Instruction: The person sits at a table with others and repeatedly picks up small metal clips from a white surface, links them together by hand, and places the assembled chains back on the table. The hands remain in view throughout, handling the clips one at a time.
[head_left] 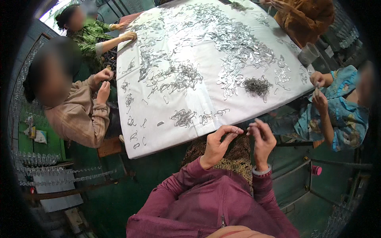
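Note:
My left hand is raised just off the near edge of the white-covered table, its thumb and forefinger pinched together. A tiny dark sliver shows at those fingertips, too small to name. Close beside it, my right hand is held up with fingers curled in and tips near the left ones; what it grips, if anything, cannot be made out. On the cloth nearest my left hand lie a heap of bent wire hooks and a smaller cluster of wire pieces.
Shiny flat metal pieces spread over the table, with a dark wire heap at their near end. Co-workers sit left and right; others are farther off. A clear plastic cup stands at the right edge.

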{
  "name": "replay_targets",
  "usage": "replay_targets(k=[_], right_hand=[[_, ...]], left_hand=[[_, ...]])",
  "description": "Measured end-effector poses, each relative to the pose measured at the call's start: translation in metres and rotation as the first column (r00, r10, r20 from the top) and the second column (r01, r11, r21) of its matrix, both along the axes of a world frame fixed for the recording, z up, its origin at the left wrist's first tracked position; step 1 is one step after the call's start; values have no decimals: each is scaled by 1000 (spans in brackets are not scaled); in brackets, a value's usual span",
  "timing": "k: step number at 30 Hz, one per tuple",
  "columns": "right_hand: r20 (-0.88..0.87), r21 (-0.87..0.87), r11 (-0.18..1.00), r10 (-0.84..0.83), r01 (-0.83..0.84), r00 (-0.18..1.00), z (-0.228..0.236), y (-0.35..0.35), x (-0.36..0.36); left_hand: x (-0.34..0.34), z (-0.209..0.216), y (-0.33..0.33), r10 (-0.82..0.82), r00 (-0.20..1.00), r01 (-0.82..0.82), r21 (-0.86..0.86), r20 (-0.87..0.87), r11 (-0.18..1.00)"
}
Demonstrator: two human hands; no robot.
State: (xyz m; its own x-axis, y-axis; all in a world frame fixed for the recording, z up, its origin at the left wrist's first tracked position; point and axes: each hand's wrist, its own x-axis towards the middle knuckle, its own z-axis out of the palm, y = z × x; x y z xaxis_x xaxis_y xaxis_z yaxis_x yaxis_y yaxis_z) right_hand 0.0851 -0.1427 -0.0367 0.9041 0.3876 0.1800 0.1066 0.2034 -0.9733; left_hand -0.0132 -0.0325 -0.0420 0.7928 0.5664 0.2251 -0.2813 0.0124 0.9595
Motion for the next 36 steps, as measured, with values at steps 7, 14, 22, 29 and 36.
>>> replay_targets(k=[7, 14, 22, 29, 36], right_hand=[[662, -581, 807, 390, 109, 641, -86, 98, 121], [591, -744, 662, 593, 86, 547, -119, 116, 150], [791, -500, 839, 340, 216, 509, -89, 87, 124], [-14, -319, 918, 245, -237, 969, 12, 6, 20], [199, -277, 944, 239, -180, 950, 20, 3, -4]], left_hand=[[-7, -9, 0, -91, 992, 99, 95, -90, 991], [-11, -13, 3, -112, 986, 128, 124, -125, 984], [-12, -13, 0, -69, 994, 86, 215, -85, 973], [-9, -13, 7, -77, 995, 87, 166, -66, 982], [-1, -10, 11, -56, 998, 51, 253, 13, 966]])
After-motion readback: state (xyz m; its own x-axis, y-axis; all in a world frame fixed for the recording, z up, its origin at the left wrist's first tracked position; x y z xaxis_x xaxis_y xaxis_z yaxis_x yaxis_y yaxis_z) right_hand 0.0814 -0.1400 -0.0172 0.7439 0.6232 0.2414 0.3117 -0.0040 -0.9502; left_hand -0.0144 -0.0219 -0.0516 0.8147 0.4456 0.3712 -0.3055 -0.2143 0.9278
